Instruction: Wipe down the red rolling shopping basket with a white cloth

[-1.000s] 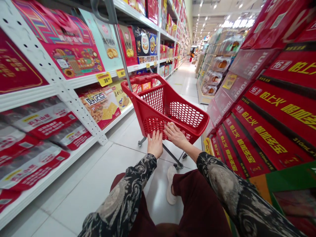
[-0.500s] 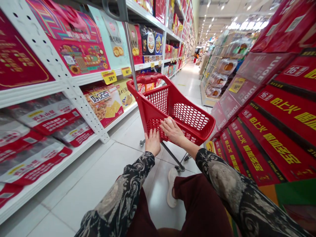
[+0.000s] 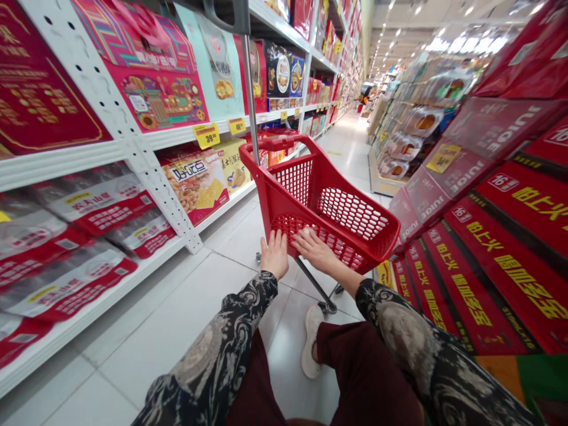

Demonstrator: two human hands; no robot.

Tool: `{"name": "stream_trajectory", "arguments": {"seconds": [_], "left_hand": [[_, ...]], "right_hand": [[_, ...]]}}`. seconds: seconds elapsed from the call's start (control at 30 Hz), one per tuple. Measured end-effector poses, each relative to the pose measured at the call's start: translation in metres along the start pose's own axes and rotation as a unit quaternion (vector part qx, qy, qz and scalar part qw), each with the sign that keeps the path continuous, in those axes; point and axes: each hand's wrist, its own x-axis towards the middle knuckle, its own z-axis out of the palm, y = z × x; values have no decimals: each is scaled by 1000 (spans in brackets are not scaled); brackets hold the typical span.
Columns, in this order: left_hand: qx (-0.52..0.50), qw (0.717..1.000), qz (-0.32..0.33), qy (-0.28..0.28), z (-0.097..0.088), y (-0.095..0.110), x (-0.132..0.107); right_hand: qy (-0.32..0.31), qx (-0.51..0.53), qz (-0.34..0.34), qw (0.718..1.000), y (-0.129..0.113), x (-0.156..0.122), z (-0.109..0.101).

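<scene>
A red plastic shopping cart [image 3: 284, 204] with a mesh basket stands sideways in front of me, a grey pole [image 3: 251, 97] rising from its handle end. Against the low side of its basket, or just short of it, is my left hand [image 3: 274, 255], fingers stretched out and a little apart. My right hand [image 3: 316, 251] reaches in from the right at the same height, fingers extended, its tips near the mesh. Whether either palm actually touches the cart I cannot tell. Neither hand holds anything I can see.
White shelves [image 3: 164, 139] with boxed snacks and yellow price tags line the left. Bottle packs [image 3: 95, 201] fill the lower shelf. Stacked red drink cartons [image 3: 492, 248] rise close on the right. The tiled aisle [image 3: 341, 142] runs on beyond the cart, past a display stand [image 3: 399, 148].
The cart and shelves sit slightly further right and lower in view, as the camera has turned a little left. Both hands keep nearly the same pose, the right one slightly lower.
</scene>
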Motion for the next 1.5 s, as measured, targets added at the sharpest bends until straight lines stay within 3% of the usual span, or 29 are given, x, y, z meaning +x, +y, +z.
{"name": "stream_trajectory", "arguments": {"seconds": [0.17,0.4,0.47,0.7,0.77,1.0,1.1,1.33,1.4,1.5], "left_hand": [[0,1000,5,12,-15,3,14],[-5,1000,13,15,-22,-3,14],[-2,1000,4,11,-24,-9,14],[-1,1000,-18,19,-31,-19,23],[-1,1000,-16,25,-34,-20,25],[28,999,-12,20,-38,-31,23],[39,999,-13,7,-38,-36,22],[25,998,-47,37,-43,-47,36],[23,997,-52,48,-42,-50,38],[25,997,-52,46,-40,-55,37]], "right_hand": [[37,-22,34,998,19,42,-24],[-23,-21,-15,999,11,14,14],[-24,-12,-26,999,9,13,17],[58,-35,8,998,28,69,-19],[60,-44,14,997,33,77,-21],[-8,-30,-16,999,21,50,18],[-30,-6,-39,999,16,51,18],[79,-17,-5,997,38,120,-27],[81,-27,9,996,46,132,-29],[59,-36,-7,998,49,129,-15]]}}
